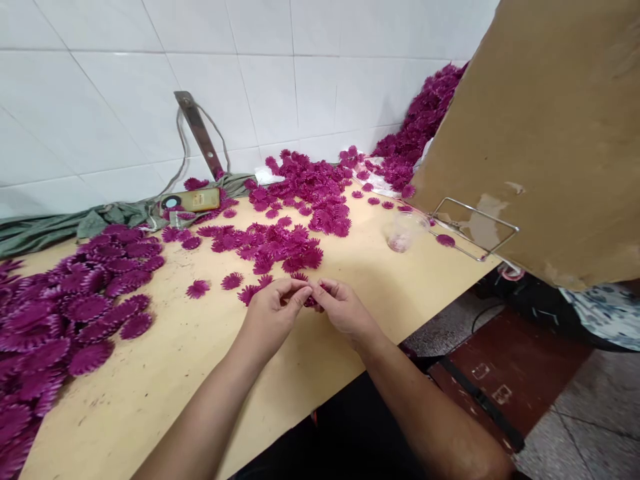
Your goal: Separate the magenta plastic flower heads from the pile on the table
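My left hand [277,313] and my right hand [346,313] meet over the near part of the tabletop, thumbs and fingertips pinched together. Between them is a small purple flower piece [311,302], mostly covered by the fingers. Just beyond the hands lies a loose heap of flat, fringed purple flower pieces [280,243]. Single flower pieces [233,281] lie to the left of the left hand. Thicker, layered purple flowers [85,310] are piled along the table's left side.
A clear plastic cup [404,235] and a bent wire frame [475,230] with one flower piece on it stand right, by a large cardboard sheet [540,120]. At the back are a phone-like yellow device [193,200], green cloth [110,217], an upright metal bar [200,133] and a tall purple heap [425,120].
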`<state>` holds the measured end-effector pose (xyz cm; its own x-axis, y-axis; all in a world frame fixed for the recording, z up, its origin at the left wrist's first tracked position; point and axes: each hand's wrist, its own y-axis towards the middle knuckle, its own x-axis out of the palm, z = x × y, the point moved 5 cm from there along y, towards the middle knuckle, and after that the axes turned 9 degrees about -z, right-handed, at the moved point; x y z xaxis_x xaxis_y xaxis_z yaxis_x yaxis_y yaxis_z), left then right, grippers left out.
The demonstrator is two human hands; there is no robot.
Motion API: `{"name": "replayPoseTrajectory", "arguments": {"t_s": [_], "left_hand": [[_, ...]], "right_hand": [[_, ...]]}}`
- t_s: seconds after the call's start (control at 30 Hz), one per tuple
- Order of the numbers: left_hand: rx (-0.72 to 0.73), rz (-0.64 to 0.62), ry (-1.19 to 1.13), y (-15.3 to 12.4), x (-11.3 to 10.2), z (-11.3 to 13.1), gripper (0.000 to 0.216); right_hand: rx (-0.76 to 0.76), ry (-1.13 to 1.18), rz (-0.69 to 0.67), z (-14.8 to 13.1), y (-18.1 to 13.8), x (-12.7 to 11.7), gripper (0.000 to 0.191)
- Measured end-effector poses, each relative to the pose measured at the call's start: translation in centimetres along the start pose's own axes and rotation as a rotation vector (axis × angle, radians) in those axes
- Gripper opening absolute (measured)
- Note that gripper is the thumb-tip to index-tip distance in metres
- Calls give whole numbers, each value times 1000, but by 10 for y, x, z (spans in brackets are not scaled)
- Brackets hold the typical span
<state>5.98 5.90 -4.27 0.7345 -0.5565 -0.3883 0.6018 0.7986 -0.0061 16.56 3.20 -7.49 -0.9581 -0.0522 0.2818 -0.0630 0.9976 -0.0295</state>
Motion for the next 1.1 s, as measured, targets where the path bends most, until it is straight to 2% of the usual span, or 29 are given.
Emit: {"name": "replayPoseTrajectory", "arguments": {"t_s": [0.07, 0.13, 0.3, 0.37, 0.47, 0.53, 0.6, 0.73, 0.77, 0.8, 0.87, 0.97, 1.03, 1.1], "left_hand": [[-18, 2, -54, 1, 2, -3, 24], [13, 49, 30, 0, 0, -3, 26], [260, 269, 339, -8, -4, 8, 24], [275, 245, 360, -9, 0, 9, 16], [182, 132, 314, -6, 9, 5, 18], [115, 123, 295, -2, 9, 2, 18], [52, 226, 314, 1, -3, -3, 15], [-157, 647, 285, 0, -58, -16, 10], [-181, 678, 242, 0, -68, -19, 7], [-178, 676, 186, 1, -74, -21, 4], [-147, 590, 38, 4, -73, -24, 5], [-129, 423, -155, 6, -55, -30, 15], [-123, 379, -153, 6, -45, -33, 23], [-120, 346, -51, 4, -40, -33, 35]], "right_hand": [[27, 63, -18, 2, 0, 0, 32], [46, 119, -40, 4, 0, 0, 31], [16, 110, -11, 4, 0, -5, 32], [10, 80, 23, 3, 0, -6, 35], [15, 44, 70, 3, -1, -6, 38], [14, 36, 80, 2, -3, -3, 38], [8, 35, 52, 1, -7, 3, 40], [-27, 23, -22, -5, -17, 8, 41], [-37, 23, -18, -6, -18, 6, 40], [-43, 30, -9, -8, -19, 4, 39], [-35, 63, -3, -10, -17, -1, 39], [4, 98, -19, -9, -12, -4, 42], [18, 74, -26, -8, -9, -5, 43], [14, 22, -10, -7, -7, -6, 45]]}}
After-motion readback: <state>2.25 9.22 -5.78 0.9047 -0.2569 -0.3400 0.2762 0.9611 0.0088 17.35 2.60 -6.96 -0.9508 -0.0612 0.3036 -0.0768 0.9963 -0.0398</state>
